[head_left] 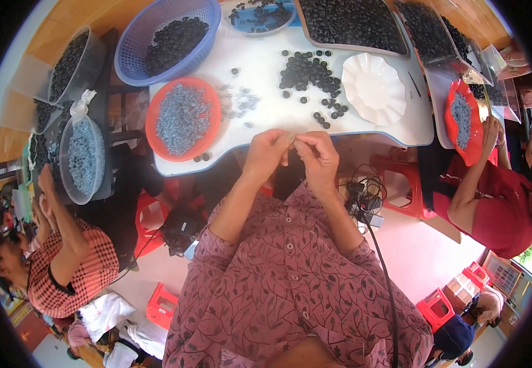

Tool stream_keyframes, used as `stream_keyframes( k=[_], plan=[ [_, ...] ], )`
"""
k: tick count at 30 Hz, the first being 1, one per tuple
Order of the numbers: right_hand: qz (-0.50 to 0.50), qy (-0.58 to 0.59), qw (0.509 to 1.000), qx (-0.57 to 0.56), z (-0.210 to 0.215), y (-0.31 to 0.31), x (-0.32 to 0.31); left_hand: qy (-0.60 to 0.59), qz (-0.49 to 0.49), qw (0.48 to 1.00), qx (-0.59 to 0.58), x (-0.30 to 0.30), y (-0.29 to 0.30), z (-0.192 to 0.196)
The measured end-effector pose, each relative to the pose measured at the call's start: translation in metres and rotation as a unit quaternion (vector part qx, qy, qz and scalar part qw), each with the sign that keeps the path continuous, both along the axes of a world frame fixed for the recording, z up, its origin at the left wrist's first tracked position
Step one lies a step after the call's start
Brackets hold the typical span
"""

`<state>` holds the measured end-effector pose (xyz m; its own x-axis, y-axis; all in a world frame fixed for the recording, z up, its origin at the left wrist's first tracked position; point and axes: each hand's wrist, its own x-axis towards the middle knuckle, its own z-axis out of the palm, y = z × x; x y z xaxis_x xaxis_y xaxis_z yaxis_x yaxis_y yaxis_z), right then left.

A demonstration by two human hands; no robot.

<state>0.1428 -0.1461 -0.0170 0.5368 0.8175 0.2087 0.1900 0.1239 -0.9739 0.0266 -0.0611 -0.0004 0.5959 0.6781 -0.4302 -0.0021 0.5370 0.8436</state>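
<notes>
Head-worn fisheye, left of a pair, looking steeply down over the wearer's shirt (pixel 290 264). Shirt close; near edge of desk (pixel 265 64) beyond, above mid-frame.

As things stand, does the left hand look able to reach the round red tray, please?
Probably yes: the red tray sits nearby on the white table, and nothing visible bars the left hand, though it is touching the right hand.

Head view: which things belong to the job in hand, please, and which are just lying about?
Seem to belong:
left hand, right hand, fingertips meeting (anything pinched is unclear)
small pale-blue pieces in the red bowl
loose black round pieces

Seem just lying about:
tangled black cables
red stool
white bag, lower left
</notes>
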Motion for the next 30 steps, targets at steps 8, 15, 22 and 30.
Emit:
stream_keyframes(
  k=[8, 15, 22, 30],
  plan=[
    [-0.057, 0.018, 0.998, -0.011, -0.003, -0.003, 0.003, 0.154, -0.033, 0.957, 0.244, 0.019, 0.001, -0.011],
    [-0.07, 0.031, 0.997, -0.034, -0.001, -0.005, 0.011, 0.211, 0.064, 0.801, 0.557, 0.057, 0.032, -0.003],
    [-0.063, 0.014, 0.996, -0.054, -0.008, -0.008, 0.013, 0.285, -0.032, 0.725, 0.627, 0.071, 0.043, -0.008],
    [-0.062, 0.03, 0.996, -0.057, -0.005, -0.007, 0.013, 0.251, -0.02, 0.724, 0.642, 0.05, 0.034, -0.015]
  ],
)
